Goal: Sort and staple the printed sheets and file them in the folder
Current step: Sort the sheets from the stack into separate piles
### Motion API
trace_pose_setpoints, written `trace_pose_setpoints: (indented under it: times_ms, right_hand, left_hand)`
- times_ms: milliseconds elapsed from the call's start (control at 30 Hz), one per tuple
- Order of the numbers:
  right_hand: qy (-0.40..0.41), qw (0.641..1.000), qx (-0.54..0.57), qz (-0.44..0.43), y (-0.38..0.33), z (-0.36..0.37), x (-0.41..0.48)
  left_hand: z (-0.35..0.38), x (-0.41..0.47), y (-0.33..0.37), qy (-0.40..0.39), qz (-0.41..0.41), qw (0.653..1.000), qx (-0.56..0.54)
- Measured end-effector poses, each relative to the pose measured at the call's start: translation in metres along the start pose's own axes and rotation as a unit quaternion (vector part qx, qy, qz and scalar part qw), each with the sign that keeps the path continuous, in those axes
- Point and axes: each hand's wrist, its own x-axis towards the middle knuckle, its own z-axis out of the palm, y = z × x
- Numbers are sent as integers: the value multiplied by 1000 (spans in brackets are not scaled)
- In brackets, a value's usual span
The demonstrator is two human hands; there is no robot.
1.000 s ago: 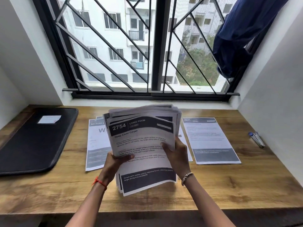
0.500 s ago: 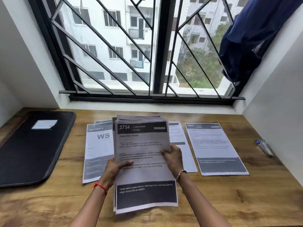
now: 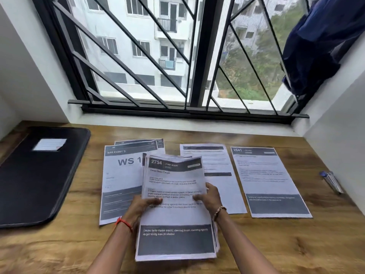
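Both grips are on the stack of sheets, mid-bench, in front of me.
- Left grip: curled round the stack's left edge, thumb on the top page, fingers underneath.
- Right grip: same on the right edge, thumb pinching the top page.
- Top page reads "2754 LIVING ROOM", with a dark band at the bottom. The stack's top end is raised and its lower edge is down by the bench. I can't tell if it touches.

Folder: black, lying flat at far left and closed. Its contents are hidden. A white label sits on the cover, one corner lifting. No sheet lies on or touches it.

Sheets laid out on the bench, left to right:
- Left pile, top page "BALCONY 3 / WS 1": several pages fanned at the far edge, partly under the held stack, just beside the folder but apart from it.
- Middle sheet: text too blurred to read, left side covered by the held stack.
- Right sheet, headed "2641": lies flat, just beside the middle one.

A pen-like thing with a blue end lies far right by the wall, well apart from the paper.
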Motion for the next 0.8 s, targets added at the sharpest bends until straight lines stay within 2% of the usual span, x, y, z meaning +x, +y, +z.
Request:
trace_pose_setpoints:
  times_ms: [267, 433, 533, 800]
  right_hand:
    - [-36, 998, 53, 18, -5, -13, 8]
    - [-26, 996, 68, 46, -7, -49, 22]
    - [5, 998, 54, 39, -8, -87, 32]
    - [114, 990, -70, 45, -31, -190, 53]
  left_hand:
    - [-4, 1, 6, -10, -29, 997, -77]
    - [-2, 0, 5, -2, -13, 1000, -25]
    - [-3, 3, 4, 13, -27, 999, -13]
    - [-6, 14, -3, 15, -25, 999, 13]
